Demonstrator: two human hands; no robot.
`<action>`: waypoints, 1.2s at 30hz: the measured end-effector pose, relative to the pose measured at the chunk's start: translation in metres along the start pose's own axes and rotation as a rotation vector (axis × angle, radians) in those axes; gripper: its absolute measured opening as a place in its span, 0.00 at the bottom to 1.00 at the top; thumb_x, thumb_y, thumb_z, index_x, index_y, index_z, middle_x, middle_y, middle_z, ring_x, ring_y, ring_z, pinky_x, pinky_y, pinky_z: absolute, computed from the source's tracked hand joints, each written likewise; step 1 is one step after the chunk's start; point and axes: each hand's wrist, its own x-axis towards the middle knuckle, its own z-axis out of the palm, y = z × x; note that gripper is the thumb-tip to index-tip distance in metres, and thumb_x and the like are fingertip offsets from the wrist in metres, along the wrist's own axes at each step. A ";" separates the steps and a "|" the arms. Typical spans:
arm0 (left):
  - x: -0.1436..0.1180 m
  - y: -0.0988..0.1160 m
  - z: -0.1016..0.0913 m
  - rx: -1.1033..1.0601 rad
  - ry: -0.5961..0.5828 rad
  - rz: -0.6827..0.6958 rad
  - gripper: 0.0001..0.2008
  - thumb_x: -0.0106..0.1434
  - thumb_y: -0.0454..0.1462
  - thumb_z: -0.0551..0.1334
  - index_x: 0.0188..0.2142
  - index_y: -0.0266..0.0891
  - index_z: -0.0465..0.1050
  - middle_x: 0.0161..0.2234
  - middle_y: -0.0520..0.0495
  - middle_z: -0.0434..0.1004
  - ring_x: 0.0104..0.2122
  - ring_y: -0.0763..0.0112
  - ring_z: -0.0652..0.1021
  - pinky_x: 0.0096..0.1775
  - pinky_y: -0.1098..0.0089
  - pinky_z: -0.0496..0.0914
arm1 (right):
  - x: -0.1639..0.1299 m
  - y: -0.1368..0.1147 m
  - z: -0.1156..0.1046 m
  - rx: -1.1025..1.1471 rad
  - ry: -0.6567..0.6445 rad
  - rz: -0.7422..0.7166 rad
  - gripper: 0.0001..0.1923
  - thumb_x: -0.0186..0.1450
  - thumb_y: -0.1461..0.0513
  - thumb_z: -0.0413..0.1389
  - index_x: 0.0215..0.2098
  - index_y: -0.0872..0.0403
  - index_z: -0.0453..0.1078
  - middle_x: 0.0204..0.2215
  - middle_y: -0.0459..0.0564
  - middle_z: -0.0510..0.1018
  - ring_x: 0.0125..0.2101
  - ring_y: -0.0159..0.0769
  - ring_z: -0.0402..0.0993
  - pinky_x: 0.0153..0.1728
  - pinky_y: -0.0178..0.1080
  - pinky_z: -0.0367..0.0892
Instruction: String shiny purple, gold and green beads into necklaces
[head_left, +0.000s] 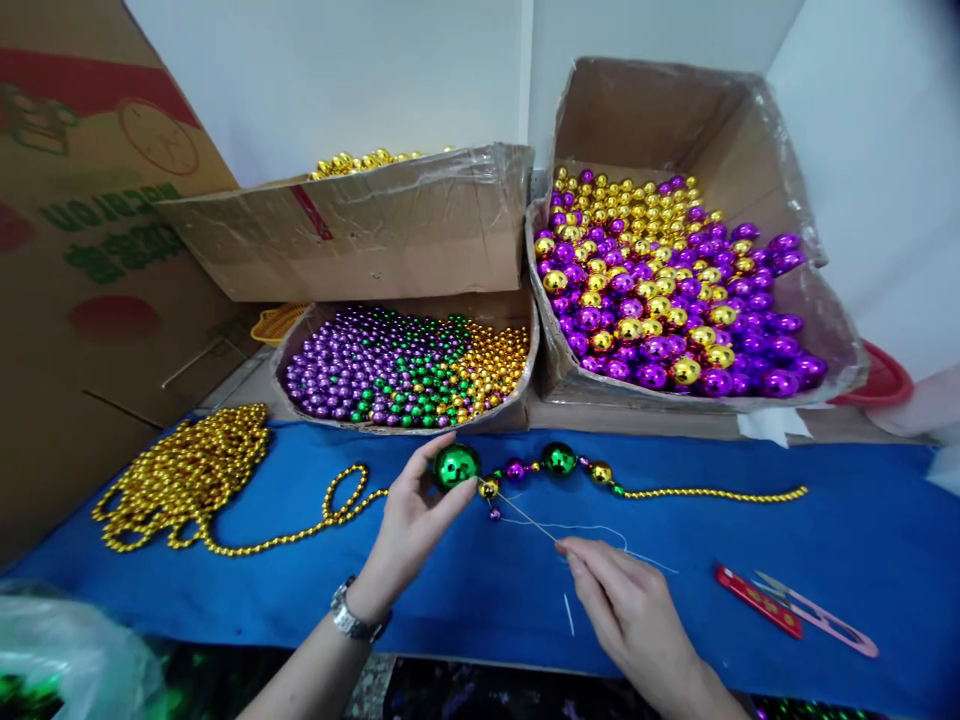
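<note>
Head view; clock directions taken from the green ball.
Green ball (456, 466): one, large, below centre, over blue cloth (487, 595).
Left hand (415, 520): thumb and fingers pinching the ball; metal watch (354, 611) at wrist.
Right hand (622, 592), 4 o'clock: thumb and finger pinching a thin strand (529, 518), straight towards the ball; thread or needle, cannot tell.
Bead row (559, 459), 3 o'clock: green, purple, gold, ending in a gold chain (712, 494).
Gold bead heap (199, 465): 9 o'clock.
Small-bead box (532, 355), 11 o'clock: purple, green, gold.
Large-bead box (630, 110), 2 o'clock: purple, gold.
Red holder (759, 602), pink-handled tool (836, 625): 4 o'clock, side by side.
</note>
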 end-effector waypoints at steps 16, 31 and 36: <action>-0.004 -0.006 -0.001 0.576 0.070 0.347 0.29 0.53 0.38 0.68 0.54 0.43 0.65 0.52 0.42 0.65 0.52 0.55 0.66 0.53 0.61 0.61 | -0.001 0.000 0.000 -0.158 0.012 -0.087 0.12 0.68 0.67 0.46 0.47 0.54 0.67 0.32 0.50 0.78 0.31 0.36 0.76 0.34 0.38 0.71; -0.024 -0.017 0.014 0.455 -0.111 0.371 0.25 0.55 0.34 0.65 0.53 0.47 0.68 0.55 0.41 0.61 0.56 0.52 0.62 0.55 0.57 0.60 | 0.005 0.002 0.020 -0.250 0.014 -0.053 0.14 0.68 0.66 0.44 0.45 0.54 0.70 0.31 0.52 0.78 0.31 0.38 0.77 0.34 0.37 0.70; -0.025 -0.012 0.014 0.056 -0.157 0.084 0.20 0.61 0.37 0.61 0.54 0.45 0.65 0.57 0.42 0.62 0.55 0.56 0.65 0.50 0.64 0.66 | 0.001 0.008 0.024 -0.117 0.022 -0.025 0.13 0.68 0.66 0.44 0.45 0.55 0.69 0.30 0.51 0.77 0.32 0.37 0.76 0.36 0.37 0.71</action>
